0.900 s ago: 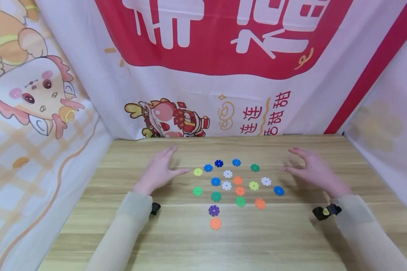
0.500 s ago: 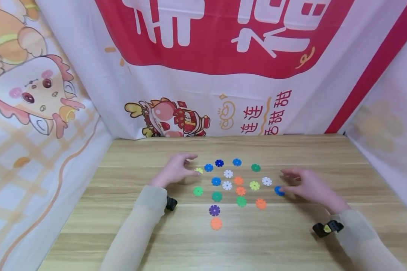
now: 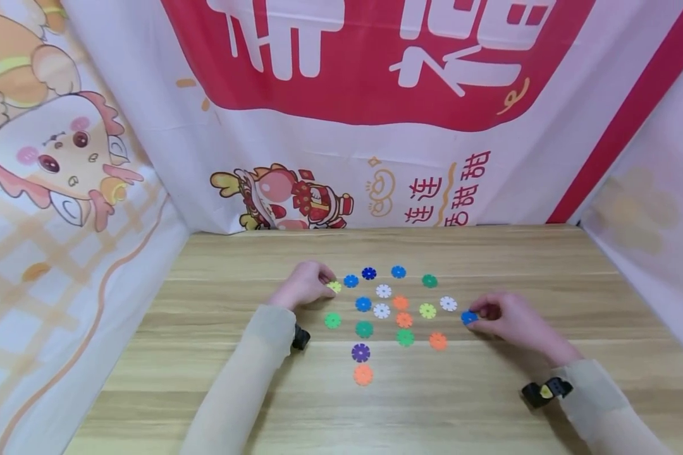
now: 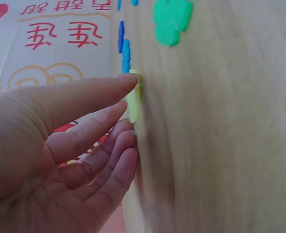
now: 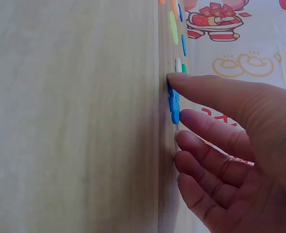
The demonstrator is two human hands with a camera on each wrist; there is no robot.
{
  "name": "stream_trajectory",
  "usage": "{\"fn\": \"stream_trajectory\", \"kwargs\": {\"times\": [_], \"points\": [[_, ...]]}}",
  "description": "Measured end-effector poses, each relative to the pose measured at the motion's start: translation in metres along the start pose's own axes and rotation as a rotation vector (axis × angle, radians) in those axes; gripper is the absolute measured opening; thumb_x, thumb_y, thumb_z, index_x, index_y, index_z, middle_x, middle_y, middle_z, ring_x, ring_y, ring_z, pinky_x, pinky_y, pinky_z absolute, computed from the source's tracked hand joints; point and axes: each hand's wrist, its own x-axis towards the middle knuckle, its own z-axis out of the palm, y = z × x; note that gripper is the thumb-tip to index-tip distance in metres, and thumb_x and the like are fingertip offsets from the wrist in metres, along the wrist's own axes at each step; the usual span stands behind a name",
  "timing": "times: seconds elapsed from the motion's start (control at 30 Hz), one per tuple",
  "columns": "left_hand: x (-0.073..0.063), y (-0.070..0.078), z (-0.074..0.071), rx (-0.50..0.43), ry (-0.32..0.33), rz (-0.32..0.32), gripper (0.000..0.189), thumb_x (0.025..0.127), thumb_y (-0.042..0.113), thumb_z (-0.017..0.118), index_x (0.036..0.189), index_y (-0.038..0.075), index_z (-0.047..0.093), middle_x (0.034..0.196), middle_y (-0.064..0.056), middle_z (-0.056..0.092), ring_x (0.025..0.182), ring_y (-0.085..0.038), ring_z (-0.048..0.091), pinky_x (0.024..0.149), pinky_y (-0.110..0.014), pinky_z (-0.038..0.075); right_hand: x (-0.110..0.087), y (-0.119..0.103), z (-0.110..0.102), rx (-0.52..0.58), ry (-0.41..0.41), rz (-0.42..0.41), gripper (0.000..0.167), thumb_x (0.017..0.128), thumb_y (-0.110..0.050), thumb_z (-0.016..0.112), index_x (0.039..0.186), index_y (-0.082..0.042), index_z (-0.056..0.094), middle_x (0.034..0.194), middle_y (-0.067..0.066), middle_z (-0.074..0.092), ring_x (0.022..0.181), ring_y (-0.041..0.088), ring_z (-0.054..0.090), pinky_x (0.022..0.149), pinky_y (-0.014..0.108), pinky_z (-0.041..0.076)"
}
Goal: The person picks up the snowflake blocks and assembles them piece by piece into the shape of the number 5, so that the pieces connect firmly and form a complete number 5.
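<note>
Wood-grain tabletop; white back cloth with red panel; cartoon-print cloth left, pale cloth right.

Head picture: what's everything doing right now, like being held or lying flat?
Left hand, pinching a yellow-green notched disc
That yellow-green notched disc, held; can't tell if lifted
Right hand, pinching a blue notched disc
That blue notched disc, held; can't tell if lifted
Purple notched disc, lying flat
Navy notched disc, lying flat
Other notched discs, lying flat, untouched
Printed cloth backdrop, hanging
Black wrist cameras, worn

The hanging cloth bears red characters 连连 and 甜甜 — and, above, large white characters on red, cut off.
</note>
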Motion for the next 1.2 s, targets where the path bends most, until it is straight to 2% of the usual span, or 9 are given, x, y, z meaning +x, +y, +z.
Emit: {"fn": "stream_trajectory", "kwargs": {"times": [0.2,0.4,0.67,0.8,0.97,1.1,1.2], "points": [[0.006,0.003,0.005,0.029,0.005,-0.002,0.029,0.085,0.010,0.084,0.112,0.005,0.073,0.099,-0.004,0.065,0.092,-0.019,0.059,0.085,-0.034,0.051,0.002,0.002,-0.001,0.041,-0.030,0.041,0.026,0.087,-0.025,0.084,0.104,-0.009,0.073,0.089,0.000,0.063,0.080,0.019,0.055,0.066,0.028,0.050],[0.004,0.002,0.005,0.038,0.009,0.021,0.028,0.086,0.011,0.084,0.108,0.007,0.066,0.099,-0.005,0.063,0.092,-0.021,0.058,0.085,-0.036,0.050,0.004,0.002,-0.002,0.075,-0.052,0.056,0.021,0.089,-0.019,0.082,0.103,-0.010,0.070,0.089,0.001,0.062,0.081,0.022,0.055,0.065,0.028,0.050],[-0.003,-0.003,0.001,-0.095,-0.015,0.032,0.018,0.088,0.007,0.081,0.103,0.009,0.069,0.093,-0.003,0.067,0.085,-0.020,0.060,0.078,-0.035,0.051,0.004,0.002,-0.001,0.109,-0.047,0.054,0.022,0.088,-0.017,0.083,0.103,-0.010,0.069,0.091,0.002,0.063,0.082,0.022,0.056,0.067,0.029,0.052],[-0.004,-0.007,0.002,-0.158,0.008,0.044,0.012,0.089,0.009,0.080,0.098,0.010,0.072,0.089,0.000,0.071,0.084,-0.017,0.064,0.078,-0.034,0.052,0.004,0.002,0.000,0.101,-0.022,0.034,0.021,0.091,-0.016,0.080,0.108,-0.008,0.070,0.090,0.001,0.064,0.081,0.021,0.057,0.065,0.029,0.052],[-0.009,-0.006,0.006,-0.171,0.037,0.086,0.009,0.089,0.011,0.081,0.097,0.011,0.075,0.090,0.003,0.071,0.085,-0.015,0.066,0.083,-0.035,0.052,0.004,-0.001,0.001,0.090,0.029,0.039,0.027,0.096,-0.015,0.074,0.120,-0.004,0.068,0.090,0.001,0.065,0.079,0.020,0.058,0.062,0.029,0.052],[-0.014,-0.003,0.008,-0.193,0.056,0.115,0.009,0.090,0.012,0.080,0.098,0.011,0.076,0.091,0.003,0.072,0.085,-0.016,0.066,0.080,-0.037,0.053,0.005,-0.006,0.000,0.114,0.089,0.047,0.035,0.096,-0.017,0.075,0.126,-0.004,0.064,0.092,0.001,0.067,0.083,0.022,0.060,0.068,0.028,0.053],[-0.017,-0.002,0.011,-0.213,0.055,0.122,0.009,0.090,0.013,0.080,0.098,0.012,0.075,0.092,0.004,0.072,0.085,-0.015,0.066,0.078,-0.035,0.054,0.006,-0.011,0.000,0.146,0.133,0.045,0.034,0.094,-0.020,0.077,0.122,-0.005,0.065,0.095,0.001,0.070,0.089,0.022,0.063,0.076,0.027,0.054]]}}
